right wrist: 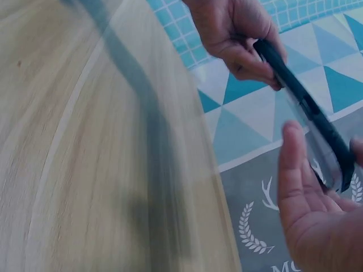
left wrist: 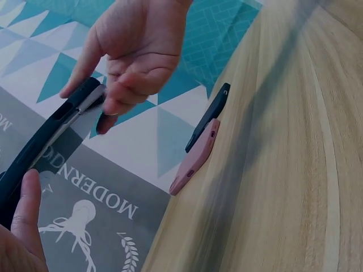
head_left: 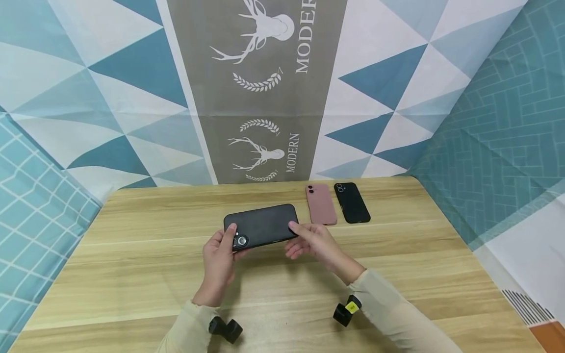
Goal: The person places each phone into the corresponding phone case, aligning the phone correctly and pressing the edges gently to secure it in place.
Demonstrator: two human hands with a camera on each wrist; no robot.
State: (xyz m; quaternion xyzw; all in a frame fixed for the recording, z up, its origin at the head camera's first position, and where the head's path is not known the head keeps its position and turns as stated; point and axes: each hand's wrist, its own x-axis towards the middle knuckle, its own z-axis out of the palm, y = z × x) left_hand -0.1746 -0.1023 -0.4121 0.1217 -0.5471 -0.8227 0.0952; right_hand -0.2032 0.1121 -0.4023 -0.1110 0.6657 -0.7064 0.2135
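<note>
A smartphone in a black case (head_left: 265,224) is held above the table, its back with the camera lenses facing up in the head view. My left hand (head_left: 218,260) grips its left end, thumb on the back near the lenses and fingers underneath. At the other end, my right hand (head_left: 319,244) has its thumb on the case's corner, with the fingers below. In the left wrist view a pale phone edge (left wrist: 62,127) shows along the dark case. The right wrist view has some fingers (right wrist: 292,164) of the right hand extended, apart from the phone.
A pink phone (head_left: 321,205) and a black phone (head_left: 352,203) lie side by side, lenses up, near the back of the wooden table (head_left: 145,274). Patterned cloth (head_left: 260,98) stands behind the table. Each wrist wears a small black camera.
</note>
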